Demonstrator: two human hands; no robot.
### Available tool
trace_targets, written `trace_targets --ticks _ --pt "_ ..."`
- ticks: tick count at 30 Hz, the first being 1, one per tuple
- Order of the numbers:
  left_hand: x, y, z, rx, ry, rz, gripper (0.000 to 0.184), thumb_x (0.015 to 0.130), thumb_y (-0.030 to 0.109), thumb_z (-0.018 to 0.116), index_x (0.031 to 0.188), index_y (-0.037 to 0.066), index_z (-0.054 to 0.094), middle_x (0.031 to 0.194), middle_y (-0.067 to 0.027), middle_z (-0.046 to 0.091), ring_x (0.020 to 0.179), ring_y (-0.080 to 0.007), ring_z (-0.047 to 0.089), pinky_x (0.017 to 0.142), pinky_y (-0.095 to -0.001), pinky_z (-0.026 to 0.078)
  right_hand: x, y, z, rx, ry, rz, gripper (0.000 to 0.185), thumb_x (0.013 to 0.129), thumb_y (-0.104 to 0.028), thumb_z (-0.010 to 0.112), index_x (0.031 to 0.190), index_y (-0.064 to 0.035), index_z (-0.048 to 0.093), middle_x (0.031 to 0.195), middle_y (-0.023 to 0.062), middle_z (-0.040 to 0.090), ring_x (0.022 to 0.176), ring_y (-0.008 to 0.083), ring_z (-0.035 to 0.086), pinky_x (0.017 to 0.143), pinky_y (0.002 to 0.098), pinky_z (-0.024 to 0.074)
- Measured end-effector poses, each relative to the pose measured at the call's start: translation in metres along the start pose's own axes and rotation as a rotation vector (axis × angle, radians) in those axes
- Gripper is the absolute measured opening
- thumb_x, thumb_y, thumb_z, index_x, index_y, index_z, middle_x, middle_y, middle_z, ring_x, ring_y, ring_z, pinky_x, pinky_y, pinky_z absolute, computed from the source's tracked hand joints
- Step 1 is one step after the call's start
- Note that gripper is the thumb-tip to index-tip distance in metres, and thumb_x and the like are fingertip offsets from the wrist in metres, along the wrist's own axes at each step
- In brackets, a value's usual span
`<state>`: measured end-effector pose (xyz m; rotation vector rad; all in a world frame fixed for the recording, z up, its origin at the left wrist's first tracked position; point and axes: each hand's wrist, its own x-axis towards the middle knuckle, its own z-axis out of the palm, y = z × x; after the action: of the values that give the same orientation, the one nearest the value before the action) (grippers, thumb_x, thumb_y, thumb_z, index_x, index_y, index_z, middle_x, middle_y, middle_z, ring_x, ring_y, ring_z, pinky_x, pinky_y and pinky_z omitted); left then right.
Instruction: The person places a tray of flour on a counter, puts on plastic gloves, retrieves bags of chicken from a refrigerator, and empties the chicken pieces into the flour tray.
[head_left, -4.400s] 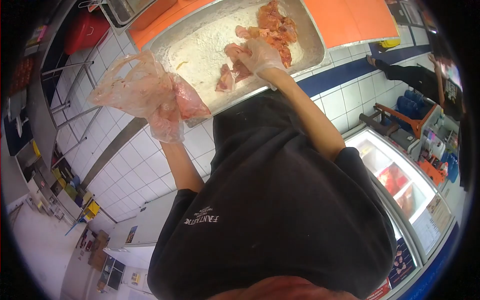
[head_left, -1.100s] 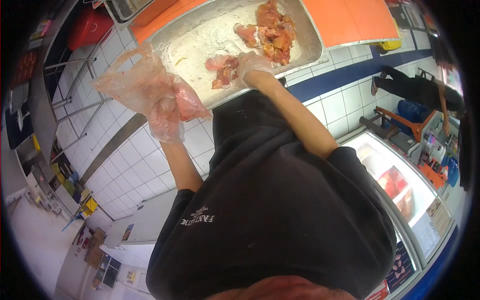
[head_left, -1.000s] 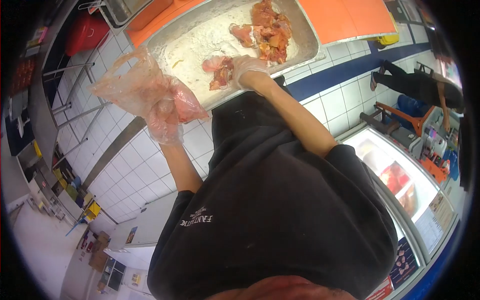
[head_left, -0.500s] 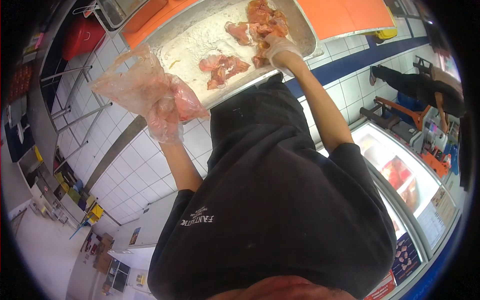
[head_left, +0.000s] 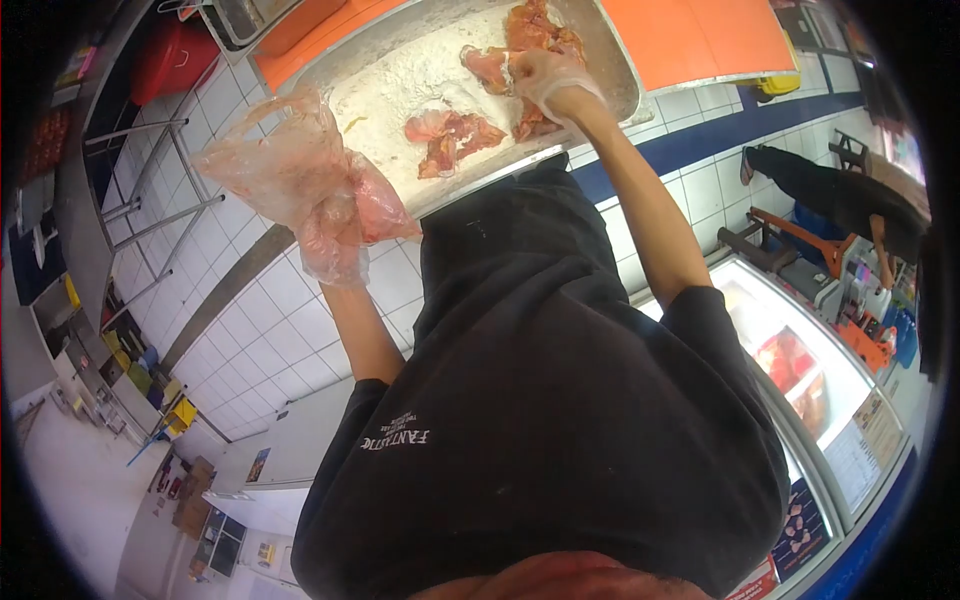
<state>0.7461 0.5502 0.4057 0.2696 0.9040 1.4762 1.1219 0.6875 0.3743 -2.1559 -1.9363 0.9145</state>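
A metal tray (head_left: 622, 75) holds a bed of white flour (head_left: 385, 100). Raw, reddish chicken pieces (head_left: 450, 140) lie on the flour near the middle, with more heaped at the right end. My right hand (head_left: 560, 82), in a clear plastic glove, is at that heap, its fingers curled on a chicken piece (head_left: 487, 68); the fingertips are partly hidden. To the left of the tray, my left hand (head_left: 336, 245), also covered in clear plastic, grips a clear plastic bag (head_left: 270, 165). The bag hangs beside the tray's left front edge, pinkish contents showing through.
Orange surfaces (head_left: 700, 40) flank the tray. At upper left are a red tub (head_left: 175, 60) and a metal-legged stand (head_left: 165, 200). A lit display case (head_left: 790, 350) stands behind me on the right. Another person (head_left: 850, 185) is at far right.
My right hand has shifted slightly left within the heap, onto the chicken piece at its left side. My left hand still holds the bag; the whole view has shifted a little.
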Motion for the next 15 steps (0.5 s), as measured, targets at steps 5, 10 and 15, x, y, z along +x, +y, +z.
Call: trace_targets --ticks 5,10,15 --pt "-0.007 0.006 0.014 0.078 -0.011 0.021 0.054 0.102 0.025 0.061 0.148 -0.001 0.048 0.139 -0.0174 0.061 0.125 -0.0302 0.063 0.106 -0.0461 0.054 0.006 -0.055 0.008 0.005 0.002 -0.008 0.037 0.097 -0.040 0.062 0.104 -0.0060 0.076 0.100 0.0239 0.074 0.099 0.0413 0.071 0.089 0.0475 0.0539" --pt "-0.009 0.008 0.011 0.084 -0.024 0.044 0.054 0.103 0.025 0.059 0.149 0.001 0.047 0.139 -0.0169 0.061 0.126 -0.0300 0.062 0.106 -0.0463 0.054 -0.026 -0.059 0.034 -0.047 -0.279 -0.294 0.029 0.095 -0.018 0.059 0.115 -0.0025 0.072 0.115 0.0266 0.072 0.111 0.0421 0.070 0.094 0.0504 0.0559" --pt "-0.013 0.011 0.012 0.123 0.073 0.023 0.053 0.104 0.026 0.058 0.150 0.002 0.046 0.140 -0.0168 0.060 0.127 -0.0304 0.061 0.107 -0.0463 0.054 -0.045 -0.040 0.026 -0.172 -0.274 -0.170 0.029 0.095 -0.024 0.062 0.115 -0.0076 0.075 0.114 0.0229 0.073 0.110 0.0411 0.069 0.096 0.0488 0.0542"
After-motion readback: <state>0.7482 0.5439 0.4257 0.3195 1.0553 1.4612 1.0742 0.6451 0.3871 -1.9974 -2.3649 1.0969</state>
